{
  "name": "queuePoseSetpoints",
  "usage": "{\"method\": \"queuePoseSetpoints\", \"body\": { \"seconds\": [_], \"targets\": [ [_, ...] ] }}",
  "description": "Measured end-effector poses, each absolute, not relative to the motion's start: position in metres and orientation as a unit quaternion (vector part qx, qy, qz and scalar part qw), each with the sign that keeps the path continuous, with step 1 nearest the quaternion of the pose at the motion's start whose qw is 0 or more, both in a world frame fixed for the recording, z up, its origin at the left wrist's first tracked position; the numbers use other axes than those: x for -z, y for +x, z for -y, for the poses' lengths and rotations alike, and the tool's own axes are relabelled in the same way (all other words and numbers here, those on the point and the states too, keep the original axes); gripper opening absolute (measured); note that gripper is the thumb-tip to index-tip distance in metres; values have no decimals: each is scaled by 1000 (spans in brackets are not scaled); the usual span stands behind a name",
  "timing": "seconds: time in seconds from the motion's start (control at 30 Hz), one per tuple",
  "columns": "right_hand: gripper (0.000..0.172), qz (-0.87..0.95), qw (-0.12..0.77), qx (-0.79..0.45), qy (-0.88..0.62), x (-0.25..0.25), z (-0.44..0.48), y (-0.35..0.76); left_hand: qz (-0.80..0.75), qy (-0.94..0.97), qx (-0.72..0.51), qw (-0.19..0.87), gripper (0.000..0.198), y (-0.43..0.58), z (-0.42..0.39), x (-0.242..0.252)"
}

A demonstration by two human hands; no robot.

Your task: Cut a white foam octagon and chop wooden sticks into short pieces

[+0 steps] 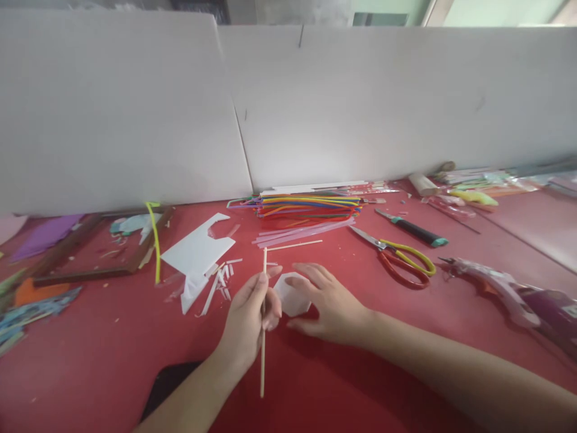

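Note:
My left hand [252, 310] is closed around a thin wooden stick [262, 373], which points away from me across the red table. My right hand [327, 297] has its fingers spread over a small white paper piece with cut corners [287, 294]; the fingers touch or hover over it, I cannot tell which. Another thin wooden stick [295, 245] lies crosswise just beyond my left hand. To the left of that hand are a larger cut sheet of white paper [196, 246] and several narrow paper scraps [219, 288].
Colourful pipe cleaners [311, 207] lie in a bundle before the white board [338, 108]. On the right are scissors [401, 258], a green-black cutter [415, 231] and a pink glue gun [491, 285]. A brown frame [90, 273] lies left, a dark flat object [166, 385] near my left forearm.

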State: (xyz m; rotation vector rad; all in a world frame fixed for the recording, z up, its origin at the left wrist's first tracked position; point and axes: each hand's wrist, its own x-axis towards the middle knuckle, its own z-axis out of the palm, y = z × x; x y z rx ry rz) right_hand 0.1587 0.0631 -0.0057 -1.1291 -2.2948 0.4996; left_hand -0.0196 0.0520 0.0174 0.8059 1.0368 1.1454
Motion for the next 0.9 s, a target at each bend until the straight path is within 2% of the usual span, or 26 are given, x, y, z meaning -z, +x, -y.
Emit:
{"method": "queuePoseSetpoints", "body": {
  "seconds": [0.07,0.17,0.27,0.37,0.47,0.6,0.83,0.9],
  "targets": [
    [65,873,214,-165,-406,8,-68,151,-450,349,-495,656,47,-20,-51,-19],
    [50,886,180,-160,-395,8,-70,152,-445,344,-482,672,41,-20,-50,-20],
    [39,882,184,-143,-410,5,-69,169,-450,349,-478,669,32,-20,-50,-21],
    [40,882,174,-118,-421,4,-72,197,-463,346,-471,666,26,-20,-50,-21],
    [38,841,181,-27,-509,8,-83,224,-459,338,-450,688,20,-19,-51,-22],
    [39,799,219,19,-560,11,-97,237,-439,322,-419,727,14,-18,-50,-22],
    [42,874,206,-62,-437,13,-81,215,-422,364,-392,732,14,-19,-46,-23],
    [41,870,200,-75,-445,15,-80,216,-416,379,-389,729,17,-19,-45,-23]
  ]
}}
